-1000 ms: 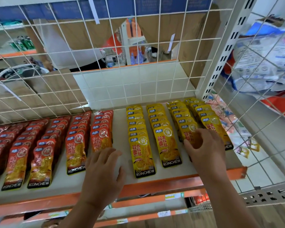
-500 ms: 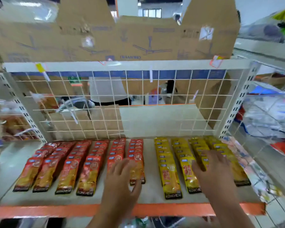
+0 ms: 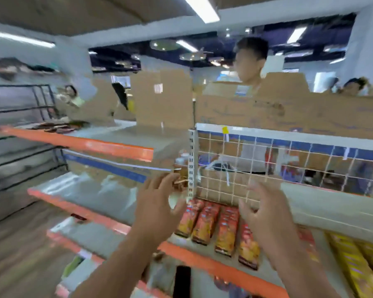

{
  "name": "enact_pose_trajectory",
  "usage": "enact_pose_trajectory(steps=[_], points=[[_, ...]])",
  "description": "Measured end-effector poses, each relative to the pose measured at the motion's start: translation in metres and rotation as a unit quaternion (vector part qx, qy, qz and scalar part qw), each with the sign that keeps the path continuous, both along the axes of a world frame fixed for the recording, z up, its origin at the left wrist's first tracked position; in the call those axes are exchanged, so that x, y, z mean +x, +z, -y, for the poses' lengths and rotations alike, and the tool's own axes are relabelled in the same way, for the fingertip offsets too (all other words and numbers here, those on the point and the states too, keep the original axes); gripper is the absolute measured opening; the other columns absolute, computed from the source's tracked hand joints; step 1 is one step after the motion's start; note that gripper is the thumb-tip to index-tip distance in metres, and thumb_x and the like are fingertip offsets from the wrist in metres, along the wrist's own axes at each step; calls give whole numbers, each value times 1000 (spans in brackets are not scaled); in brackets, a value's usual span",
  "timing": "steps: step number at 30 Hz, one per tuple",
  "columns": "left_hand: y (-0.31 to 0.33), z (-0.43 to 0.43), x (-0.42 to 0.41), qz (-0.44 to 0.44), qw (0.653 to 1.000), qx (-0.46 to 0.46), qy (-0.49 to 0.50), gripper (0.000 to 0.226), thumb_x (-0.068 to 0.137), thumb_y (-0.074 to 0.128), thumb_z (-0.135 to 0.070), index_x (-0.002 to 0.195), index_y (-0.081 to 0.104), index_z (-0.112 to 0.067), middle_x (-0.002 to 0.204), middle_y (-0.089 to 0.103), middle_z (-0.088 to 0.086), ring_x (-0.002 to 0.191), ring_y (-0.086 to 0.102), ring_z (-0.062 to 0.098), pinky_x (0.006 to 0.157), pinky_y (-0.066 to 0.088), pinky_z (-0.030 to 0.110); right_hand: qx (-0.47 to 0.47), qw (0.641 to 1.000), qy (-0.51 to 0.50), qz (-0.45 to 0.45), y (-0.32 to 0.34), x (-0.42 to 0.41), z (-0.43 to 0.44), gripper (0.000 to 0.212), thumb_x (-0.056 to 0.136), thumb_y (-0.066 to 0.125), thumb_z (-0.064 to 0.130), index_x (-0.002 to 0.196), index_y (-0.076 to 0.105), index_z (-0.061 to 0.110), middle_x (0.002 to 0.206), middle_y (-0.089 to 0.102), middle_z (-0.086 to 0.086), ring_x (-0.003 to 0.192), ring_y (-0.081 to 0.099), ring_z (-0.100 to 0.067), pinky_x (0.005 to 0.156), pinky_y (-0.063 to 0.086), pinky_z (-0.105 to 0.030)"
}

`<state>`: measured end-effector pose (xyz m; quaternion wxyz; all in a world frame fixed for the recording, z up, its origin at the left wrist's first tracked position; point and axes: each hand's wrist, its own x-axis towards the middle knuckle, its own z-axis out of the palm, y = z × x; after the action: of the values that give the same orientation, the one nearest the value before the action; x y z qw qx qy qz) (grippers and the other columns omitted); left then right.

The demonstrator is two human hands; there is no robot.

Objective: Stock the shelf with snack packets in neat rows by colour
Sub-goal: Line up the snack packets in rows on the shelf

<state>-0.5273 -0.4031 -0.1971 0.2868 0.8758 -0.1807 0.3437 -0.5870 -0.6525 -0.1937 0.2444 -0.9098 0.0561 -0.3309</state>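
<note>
The view is blurred by motion. Rows of red snack packets (image 3: 215, 224) lie on the shelf (image 3: 194, 258) with the orange front edge, below and between my hands. Yellow snack packets (image 3: 353, 263) lie in rows at the lower right. My left hand (image 3: 157, 209) hovers above the shelf's left end, fingers spread and holding nothing. My right hand (image 3: 265, 216) is raised over the red rows, fingers loosely bent and empty. Neither hand touches a packet.
A white wire grid (image 3: 289, 168) backs the shelf, with cardboard boxes (image 3: 289, 112) on top. Another orange-edged shelf unit (image 3: 84, 145) stands to the left with dark packets on its top. People are visible beyond the boxes.
My head has swung up and to the left, so the shelf now sits at the lower right. Both hands have lifted off the packets and hang in the air.
</note>
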Motion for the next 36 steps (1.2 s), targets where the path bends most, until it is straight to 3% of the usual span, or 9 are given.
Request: enact_pose_trajectory(steps=[4,8,13,15,20,24,26,29,36], points=[[46,-101,-3,44,997,10,65,59,80,53,-50,132,64,-22,129,63,2,116,52,24,99,36,35,-2,994,100,44,36,26,-99,39,85,74,28,123,65,20,121,60,1,118,52,-22,99,42,-34],[88,-181,8,91,988,41,120,56,83,54,-46,128,66,-17,128,65,6,116,59,30,102,39,37,-28,979,175,103,77,64,-171,30,80,74,20,110,70,20,107,63,0,101,59,-27,88,50,-36],[138,-245,40,61,981,63,173,56,84,50,-48,130,64,-20,124,66,3,116,57,29,98,45,42,-64,965,205,152,140,118,-227,33,83,73,24,114,70,15,112,65,-7,109,56,-32,90,48,-38],[156,-266,65,7,982,48,183,47,88,56,-42,130,64,-23,124,65,1,115,56,25,97,44,40,-94,957,231,148,165,145,-242,32,87,68,28,117,67,18,112,63,-3,106,54,-28,83,43,-32],[193,-314,141,-126,967,36,219,41,87,61,-44,127,62,-35,123,65,-7,107,60,18,90,49,37,-152,945,270,103,214,229,-280,22,90,62,36,110,65,28,100,47,7,95,42,-17,73,33,-29],[213,-335,193,-148,956,81,239,34,92,62,-38,125,65,-30,115,65,-7,102,62,17,89,53,37,-180,935,304,46,237,292,-316,17,90,59,28,104,66,21,102,59,2,97,57,-23,80,52,-36],[219,-345,216,-163,948,112,250,31,92,63,-37,121,66,-30,115,66,-7,100,62,15,90,54,38,-209,924,320,-2,247,313,-336,16,90,56,23,103,66,23,102,62,-1,91,60,-22,79,55,-35],[222,-359,247,-187,940,125,256,29,92,63,-39,119,67,-31,116,66,-7,101,63,14,89,54,36,-248,908,337,-40,256,338,-364,19,90,50,19,99,66,22,94,64,-3,82,60,-20,67,49,-31],[204,-390,313,-239,929,147,243,31,88,63,-40,119,67,-36,126,64,-4,103,63,14,87,55,34,-287,879,370,-91,242,404,-424,16,96,51,20,94,66,15,91,64,-4,76,55,-19,60,40,-26]])
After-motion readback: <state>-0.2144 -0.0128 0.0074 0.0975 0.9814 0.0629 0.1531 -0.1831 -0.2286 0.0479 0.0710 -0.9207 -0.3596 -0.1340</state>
